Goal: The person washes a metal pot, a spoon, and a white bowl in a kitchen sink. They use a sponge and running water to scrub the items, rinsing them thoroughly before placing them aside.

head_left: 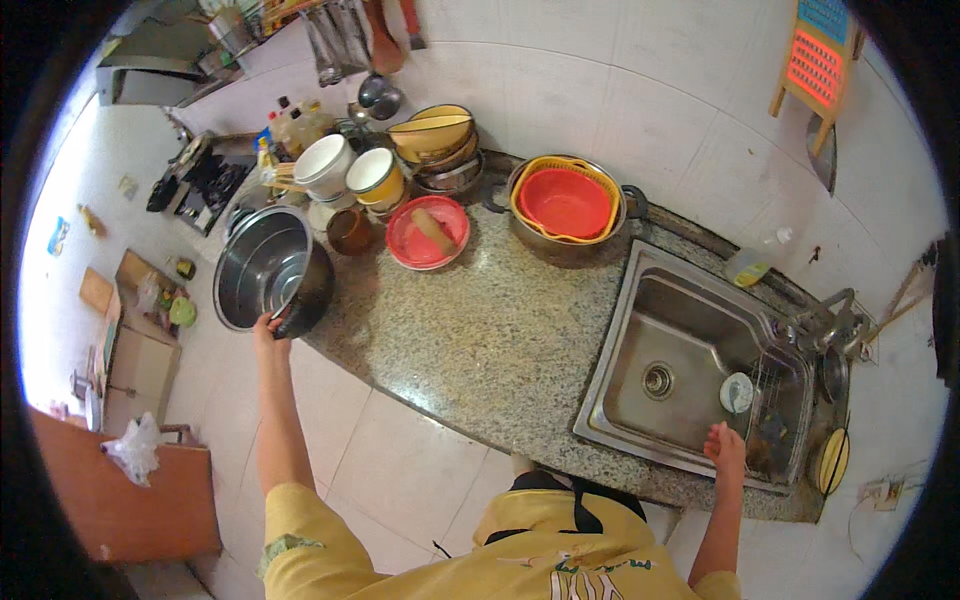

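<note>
At the counter's left end is a large, deep metal pot (262, 262), dark on the outside and shiny within. My left hand (268, 328) is closed round the pot's near handle. The far handle is on the pot's other side, and nothing shows inside it except reflections. My right hand (726, 446) hovers over the near right part of the steel sink (655, 330), its fingers loosely bent and nothing visible in them. Just beyond those fingers, a small white round dish (736, 393) lies in the sink.
Behind the sink are a faucet (835, 325) and a soap bottle (757, 260). A two-handled pot (565, 248) holds a yellow basket and red basin (565, 203). A pink bowl (405, 240), brown jar (350, 232) and stacked enamel basins (432, 130) crowd beside the large pot.
</note>
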### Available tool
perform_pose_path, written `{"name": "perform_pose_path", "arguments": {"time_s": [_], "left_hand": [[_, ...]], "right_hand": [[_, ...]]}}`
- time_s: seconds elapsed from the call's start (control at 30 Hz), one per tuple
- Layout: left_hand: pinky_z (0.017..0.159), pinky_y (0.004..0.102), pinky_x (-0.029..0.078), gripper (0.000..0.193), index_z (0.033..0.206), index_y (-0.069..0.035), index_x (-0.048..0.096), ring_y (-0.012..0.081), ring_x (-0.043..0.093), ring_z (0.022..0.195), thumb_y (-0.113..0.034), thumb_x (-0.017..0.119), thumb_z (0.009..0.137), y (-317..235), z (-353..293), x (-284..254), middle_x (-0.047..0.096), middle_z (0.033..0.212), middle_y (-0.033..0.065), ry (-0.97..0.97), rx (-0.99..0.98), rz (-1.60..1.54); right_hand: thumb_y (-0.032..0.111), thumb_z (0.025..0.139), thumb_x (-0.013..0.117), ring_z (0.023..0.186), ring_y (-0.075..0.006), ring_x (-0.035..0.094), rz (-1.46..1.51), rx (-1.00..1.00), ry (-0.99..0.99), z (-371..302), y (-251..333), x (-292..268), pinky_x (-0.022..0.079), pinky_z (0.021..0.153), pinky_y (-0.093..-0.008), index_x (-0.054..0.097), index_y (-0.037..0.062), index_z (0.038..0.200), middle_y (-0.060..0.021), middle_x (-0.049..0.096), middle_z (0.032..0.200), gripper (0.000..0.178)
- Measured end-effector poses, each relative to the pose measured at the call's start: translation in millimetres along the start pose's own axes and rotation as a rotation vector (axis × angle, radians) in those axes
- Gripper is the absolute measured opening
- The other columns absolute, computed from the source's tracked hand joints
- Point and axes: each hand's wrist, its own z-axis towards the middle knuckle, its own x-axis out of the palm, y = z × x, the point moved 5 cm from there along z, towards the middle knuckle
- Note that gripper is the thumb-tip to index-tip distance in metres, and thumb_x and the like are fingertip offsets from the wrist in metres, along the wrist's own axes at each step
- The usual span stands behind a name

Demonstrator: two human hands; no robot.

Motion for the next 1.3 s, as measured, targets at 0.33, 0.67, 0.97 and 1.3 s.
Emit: {"name": "perform_pose_path", "arguments": {"time_s": [0.33, 0.67, 0.97, 1.3], "left_hand": [[0.078, 0.0411, 0.043, 0.018, 0.086, 0.002, 0.053, 0.0278, 0.052, 0.084, -0.008, 0.04, 0.078, 3, 201, -11, 0.054, 0.088, 0.017, 0.061, -0.064, 0.087], [0.075, 0.0348, 0.043, 0.026, 0.094, -0.003, 0.047, 0.0248, 0.051, 0.084, -0.023, 0.046, 0.078, -9, 231, -14, 0.051, 0.095, 0.0124, -0.016, -0.12, 0.011], [0.062, 0.0284, 0.045, 0.038, 0.105, 0.006, 0.045, 0.0179, 0.049, 0.063, -0.023, 0.047, 0.082, 78, 27, 48, 0.053, 0.09, 0.0136, 0.441, 0.419, 0.465], [0.057, 0.0233, 0.046, 0.018, 0.098, 0.0, 0.056, 0.0108, 0.053, 0.063, -0.009, 0.05, 0.082, 465, -489, 159, 0.056, 0.074, 0.0054, 1.669, -0.051, 1.198]], "right_hand": [[0.034, 0.082, 0.051, 0.061, -0.0095, 0.052, 0.005, -0.015, -0.142, -15, -19, -34, 0.044, 0.055, -0.0223, 0.057, 0.0014, 0.092, -0.0033, 0.056, 0.077, 0.035], [0.025, 0.081, 0.052, 0.061, -0.0105, 0.054, 0.011, -0.009, -0.275, 0, -26, -54, 0.046, 0.053, -0.0233, 0.058, -0.0027, 0.091, -0.0057, 0.059, 0.08, 0.03], [0.026, 0.08, 0.054, 0.064, -0.01, 0.054, 0.14, -0.037, -0.267, 25, -62, -74, 0.046, 0.058, -0.0224, 0.058, 0.0001, 0.093, -0.0041, 0.057, 0.078, 0.029], [0.018, 0.083, 0.051, 0.067, -0.0112, 0.054, 0.29, -0.132, -0.165, 77, -30, -141, 0.046, 0.06, -0.0233, 0.058, -0.0023, 0.091, -0.006, 0.058, 0.079, 0.023]]}}
